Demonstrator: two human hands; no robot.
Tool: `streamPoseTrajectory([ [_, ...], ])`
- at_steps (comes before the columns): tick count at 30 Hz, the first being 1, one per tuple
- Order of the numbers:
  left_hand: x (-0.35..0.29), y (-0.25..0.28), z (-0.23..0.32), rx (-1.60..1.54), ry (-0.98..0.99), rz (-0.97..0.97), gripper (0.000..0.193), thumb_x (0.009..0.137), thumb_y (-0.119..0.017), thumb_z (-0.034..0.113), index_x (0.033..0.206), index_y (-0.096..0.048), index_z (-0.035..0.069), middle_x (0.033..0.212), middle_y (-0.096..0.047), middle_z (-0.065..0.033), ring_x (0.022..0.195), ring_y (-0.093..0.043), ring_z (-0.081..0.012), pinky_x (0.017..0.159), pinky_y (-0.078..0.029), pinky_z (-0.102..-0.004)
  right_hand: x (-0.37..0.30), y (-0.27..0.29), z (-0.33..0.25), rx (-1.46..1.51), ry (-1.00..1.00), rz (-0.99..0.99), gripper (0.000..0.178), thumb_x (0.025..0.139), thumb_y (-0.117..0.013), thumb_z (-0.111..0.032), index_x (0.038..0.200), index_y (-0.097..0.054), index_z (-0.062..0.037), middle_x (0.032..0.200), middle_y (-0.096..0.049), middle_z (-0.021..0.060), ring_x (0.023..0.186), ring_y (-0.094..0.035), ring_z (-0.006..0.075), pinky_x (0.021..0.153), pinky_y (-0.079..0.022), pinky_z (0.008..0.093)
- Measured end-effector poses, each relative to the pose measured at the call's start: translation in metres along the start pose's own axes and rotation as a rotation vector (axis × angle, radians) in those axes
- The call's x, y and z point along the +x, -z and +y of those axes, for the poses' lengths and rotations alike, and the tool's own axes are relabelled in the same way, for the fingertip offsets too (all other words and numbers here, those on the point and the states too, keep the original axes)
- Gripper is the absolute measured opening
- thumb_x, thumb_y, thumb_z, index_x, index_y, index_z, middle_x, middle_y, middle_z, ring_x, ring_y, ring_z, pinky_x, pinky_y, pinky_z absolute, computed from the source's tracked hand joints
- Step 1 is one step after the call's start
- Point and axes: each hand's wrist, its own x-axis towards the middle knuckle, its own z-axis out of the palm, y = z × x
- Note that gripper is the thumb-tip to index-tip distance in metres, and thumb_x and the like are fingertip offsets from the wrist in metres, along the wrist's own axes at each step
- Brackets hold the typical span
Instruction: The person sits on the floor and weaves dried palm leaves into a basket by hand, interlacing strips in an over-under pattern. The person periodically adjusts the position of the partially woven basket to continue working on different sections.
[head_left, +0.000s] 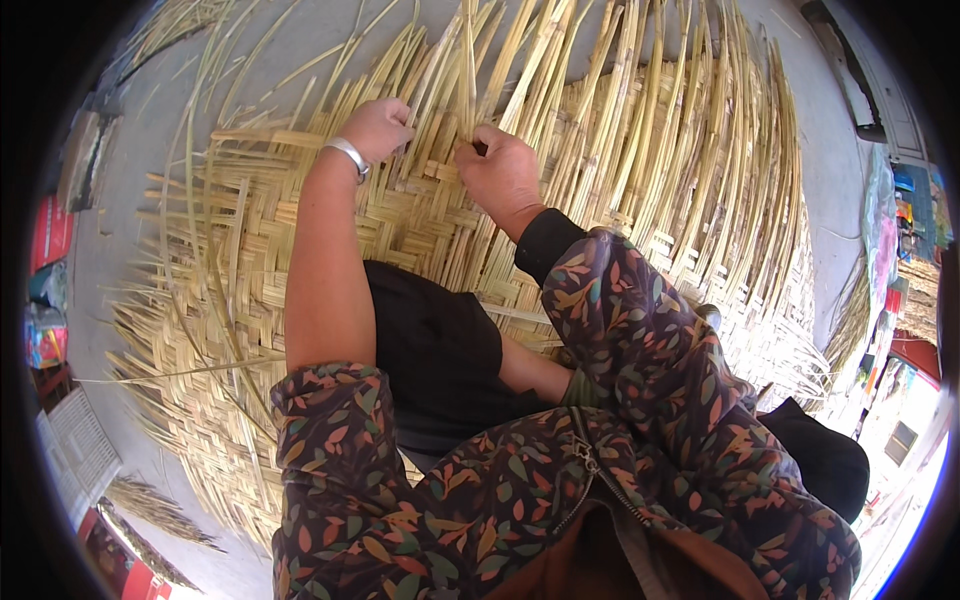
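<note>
Pinched in the bare right hand (500,175): a long, pale-yellow strip of plant stem (467,75). Alongside, over a straw-coloured plaited mat (265,265) on grey floor (815,120): the bare left hand (375,132), with silver wristband (345,152).

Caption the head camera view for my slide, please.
Right hand holding pale strips, left hand close by, over a partly woven mat.

And we're sweeping the scene for lettering now, out to the red panel (52,232) and the colourful packet (46,338) at the left rim, both small and blurred, and nothing's readable anywhere!
</note>
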Motion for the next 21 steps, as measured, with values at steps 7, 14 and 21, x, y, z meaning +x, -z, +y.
streamPoseTrajectory([
  [7, -0.009, 0.009, 0.003, -0.233, 0.089, -0.106, 0.018, 0.081, -0.066, 0.018, 0.076, -0.056, 0.004, 0.068, -0.054, -0.0018, 0.059, -0.052, -0.0104, 0.052, -0.044, -0.0257, 0.000, 0.004, -0.005, 0.045, -0.060, -0.051, 0.018, 0.075, -0.059, -0.020, 0.073, -0.058, -0.0019, 0.066, -0.057, 0.0207, 0.064, -0.057, 0.0388, 0.062, -0.047, 0.0436],
  [14, -0.010, 0.008, 0.008, -0.019, 0.059, -0.018, 0.024, 0.075, -0.070, 0.020, 0.070, -0.053, 0.004, 0.060, -0.050, -0.0029, 0.058, -0.050, -0.0105, 0.052, -0.044, -0.0261, 0.001, 0.003, -0.006, 0.043, -0.059, -0.051, 0.017, 0.076, -0.059, -0.019, 0.073, -0.058, -0.0020, 0.066, -0.057, 0.0205, 0.063, -0.057, 0.0386, 0.062, -0.047, 0.0434],
  [21, 0.000, 0.003, -0.002, 0.100, -0.046, 0.028, 0.028, 0.069, -0.072, 0.022, 0.065, -0.053, 0.002, 0.059, -0.052, -0.0057, 0.055, -0.047, -0.0149, 0.053, -0.041, -0.0312, 0.000, 0.001, -0.002, 0.009, 0.012, -0.019, 0.021, 0.079, -0.062, -0.021, 0.076, -0.060, -0.0013, 0.057, -0.054, 0.0148, 0.050, -0.052, 0.0265, 0.053, -0.044, 0.0364],
])
